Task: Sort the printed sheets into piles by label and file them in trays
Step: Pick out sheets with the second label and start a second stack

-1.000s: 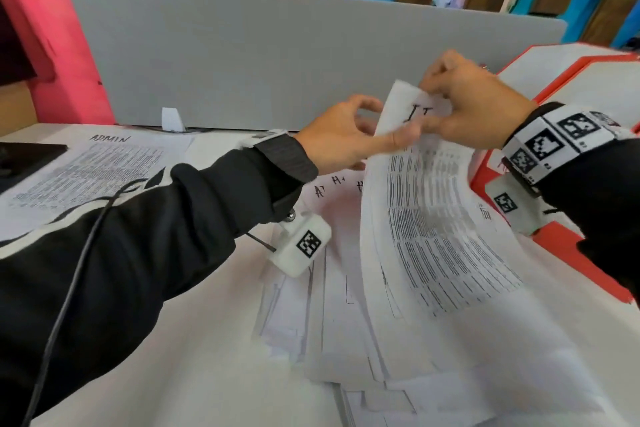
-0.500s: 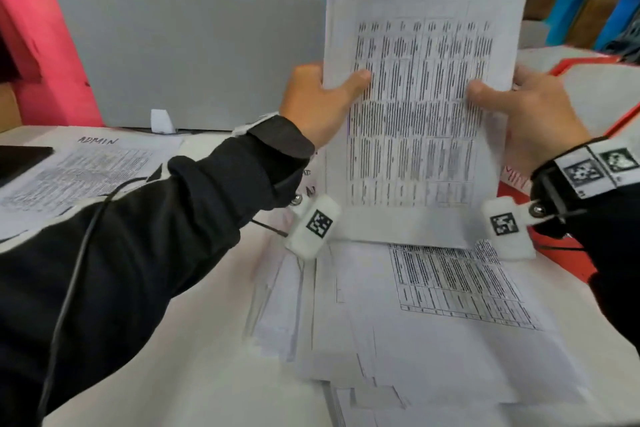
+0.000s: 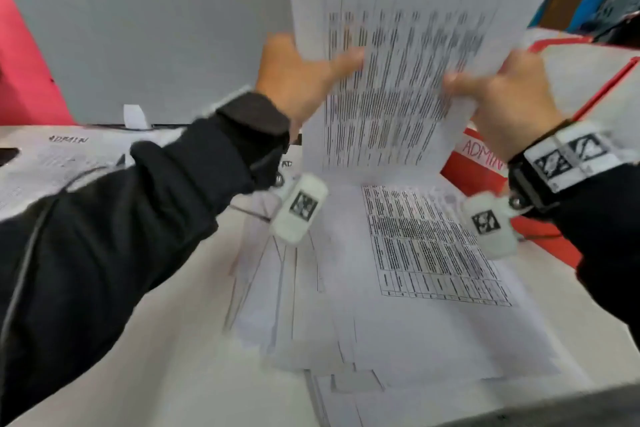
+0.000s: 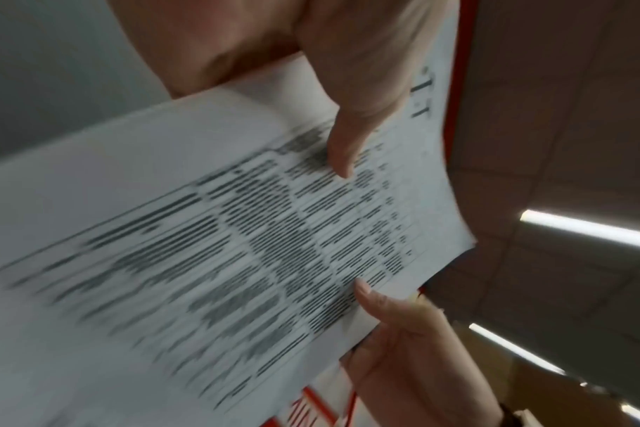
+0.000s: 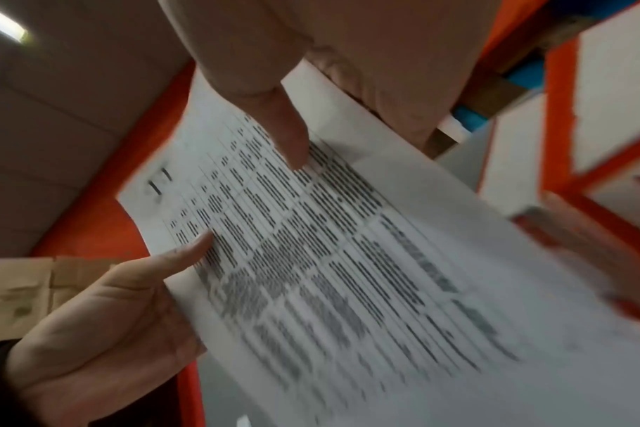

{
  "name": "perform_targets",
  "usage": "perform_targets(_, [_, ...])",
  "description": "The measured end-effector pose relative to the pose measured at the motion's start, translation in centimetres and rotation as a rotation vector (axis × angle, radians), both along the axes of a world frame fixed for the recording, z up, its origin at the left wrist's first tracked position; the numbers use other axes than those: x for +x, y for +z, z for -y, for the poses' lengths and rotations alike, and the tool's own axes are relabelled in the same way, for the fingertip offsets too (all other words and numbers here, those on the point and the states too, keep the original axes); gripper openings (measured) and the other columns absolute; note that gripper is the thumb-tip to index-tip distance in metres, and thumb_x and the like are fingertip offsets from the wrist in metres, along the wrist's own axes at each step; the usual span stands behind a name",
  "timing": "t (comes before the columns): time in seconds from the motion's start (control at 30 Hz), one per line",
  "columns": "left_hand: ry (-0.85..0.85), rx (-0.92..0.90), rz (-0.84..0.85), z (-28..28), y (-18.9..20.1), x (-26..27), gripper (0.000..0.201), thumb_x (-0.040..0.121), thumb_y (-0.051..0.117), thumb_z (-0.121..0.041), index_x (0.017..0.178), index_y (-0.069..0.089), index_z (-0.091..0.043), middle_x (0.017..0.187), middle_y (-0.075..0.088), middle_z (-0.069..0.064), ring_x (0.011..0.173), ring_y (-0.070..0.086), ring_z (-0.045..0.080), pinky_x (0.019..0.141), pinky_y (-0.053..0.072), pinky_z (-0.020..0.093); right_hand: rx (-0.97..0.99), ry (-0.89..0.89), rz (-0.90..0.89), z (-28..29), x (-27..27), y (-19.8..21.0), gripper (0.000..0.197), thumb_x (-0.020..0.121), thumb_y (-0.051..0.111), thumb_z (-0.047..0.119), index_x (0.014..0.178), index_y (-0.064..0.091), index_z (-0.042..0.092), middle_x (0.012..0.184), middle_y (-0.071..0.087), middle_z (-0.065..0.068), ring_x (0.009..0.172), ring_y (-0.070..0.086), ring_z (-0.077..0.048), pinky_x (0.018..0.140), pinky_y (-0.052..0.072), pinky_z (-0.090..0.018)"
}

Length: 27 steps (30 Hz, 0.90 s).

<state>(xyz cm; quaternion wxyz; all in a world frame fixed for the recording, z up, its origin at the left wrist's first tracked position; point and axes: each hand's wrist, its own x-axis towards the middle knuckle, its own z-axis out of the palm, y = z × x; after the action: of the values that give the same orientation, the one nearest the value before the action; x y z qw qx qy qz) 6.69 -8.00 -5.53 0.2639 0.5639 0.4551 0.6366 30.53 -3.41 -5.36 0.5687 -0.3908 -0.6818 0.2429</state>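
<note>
- An ADMIN pile (image 3: pixel 52 163) lies far left on the worktop (image 3: pixel 166 374), well apart from the hands.
- The left hand (image 3: pixel 298 80) pinches the IT sheet (image 3: pixel 398 62) at its left edge, thumb in front.
- Half a second ago the sheet showed its label; now it is raised higher, clear of the unsorted heap (image 3: pixel 415 253), likely bound for a tray.
- The right hand (image 3: pixel 509 97) pinches the opposite edge.
- The red ADMIN tray (image 3: pixel 481 166) stands just right; open room is above.

IT sheet (image 3: pixel 398 73) peeled off the pile (image 3: pixel 398 288), raised upright, both hands now pinching its side edges
</note>
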Motion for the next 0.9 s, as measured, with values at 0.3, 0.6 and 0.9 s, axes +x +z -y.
perform_targets(0.3, [0.102, -0.06, -0.094, -0.2, -0.1, 0.3, 0.02, 0.087, 0.08, -0.022, 0.084, 0.066, -0.008, 0.088, 0.074, 0.007, 0.069, 0.068, 0.008, 0.066, 0.054, 0.014, -0.119, 0.024, -0.091, -0.6, -0.5, -0.7, 0.04, 0.094, 0.063, -0.006, 0.132, 0.066, 0.007, 0.124, 0.074, -0.002, 0.11, 0.073, -0.014, 0.096, 0.06, -0.035])
perform_targets(0.6, [0.143, -0.342, -0.173, -1.0, -5.1, 0.1, 0.038, 0.091, 0.074, -0.038, 0.11, 0.054, -0.011, 0.114, 0.06, 0.006, 0.112, 0.055, 0.026, 0.099, 0.045, 0.032, -0.335, 0.073, 0.126, -1.5, -0.8, -5.2, 0.039, 0.094, 0.059, -0.01, 0.126, 0.069, 0.011, 0.113, 0.076, -0.007, 0.101, 0.074, -0.032, 0.094, 0.056, -0.065])
perform_targets(0.9, [0.439, -0.31, -0.395, -1.2, -0.3, -9.0, 0.018, 0.094, 0.069, -0.021, 0.098, 0.067, -0.004, 0.095, 0.067, 0.008, 0.087, 0.064, 0.022, 0.074, 0.052, 0.033, -0.325, 0.195, 0.486, -0.4, 0.0, -4.6, 0.033, 0.078, 0.09, 0.031, 0.099, 0.069, 0.017, 0.112, 0.075, -0.013, 0.088, 0.068, -0.027, 0.078, 0.056, -0.048])
